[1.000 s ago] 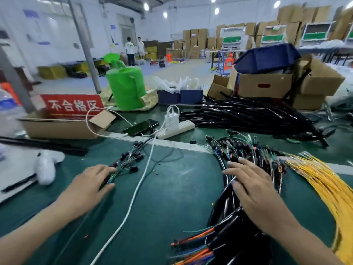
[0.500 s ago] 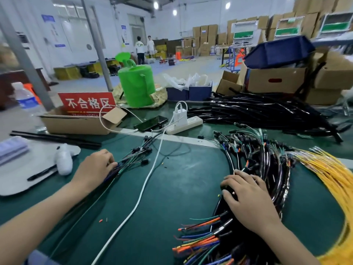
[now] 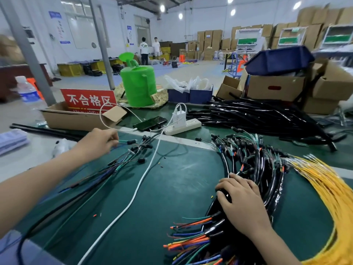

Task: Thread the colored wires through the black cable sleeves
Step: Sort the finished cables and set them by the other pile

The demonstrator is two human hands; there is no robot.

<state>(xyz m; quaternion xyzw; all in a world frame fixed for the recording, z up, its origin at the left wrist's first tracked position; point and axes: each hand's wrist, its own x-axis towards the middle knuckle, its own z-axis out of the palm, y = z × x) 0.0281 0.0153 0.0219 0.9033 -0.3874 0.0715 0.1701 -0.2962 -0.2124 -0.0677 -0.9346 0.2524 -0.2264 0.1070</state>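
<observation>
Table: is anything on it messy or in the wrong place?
A white cable runs from the charger right across the mat, between the loose wires and the big bundle, where it could snag. Tiny coloured scraps lie scattered beside it.

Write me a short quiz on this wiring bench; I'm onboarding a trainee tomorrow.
1. True or false: the right hand holds part of the bundle of black-sleeved coloured wires.
2. What crosses the dark green mat between the hands? A) white round cable B) steel scissors C) tape roll
3. Which hand pinches the thin coloured wires with small black connectors?
Key: 1 true; 2 A; 3 the left hand.
</observation>
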